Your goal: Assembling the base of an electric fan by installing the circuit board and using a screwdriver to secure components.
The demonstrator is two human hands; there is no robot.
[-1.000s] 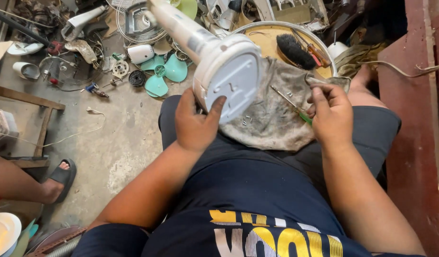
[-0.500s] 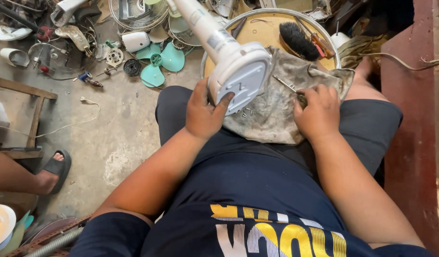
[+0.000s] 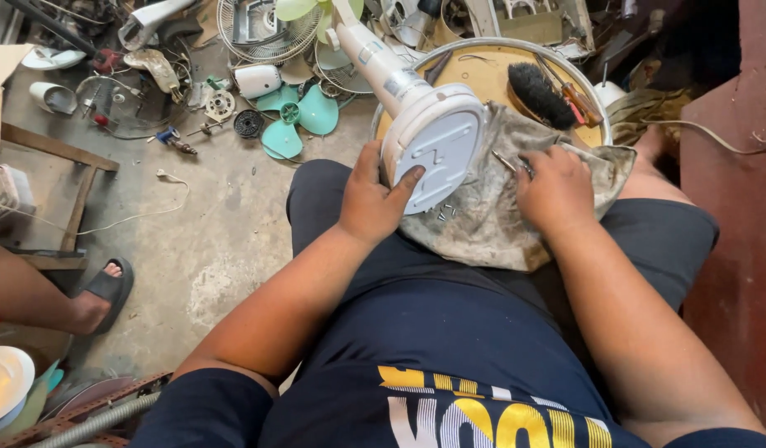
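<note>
On our lap, over a grey rag (image 3: 491, 224), our left hand (image 3: 373, 199) grips the rim of the white fan base (image 3: 433, 141), rigid, smooth, likely light plastic, while our right hand (image 3: 557, 187) clenches a screwdriver (image 3: 509, 162).

Single head cam, steep downward view, close over lap, floor beyond
</note>
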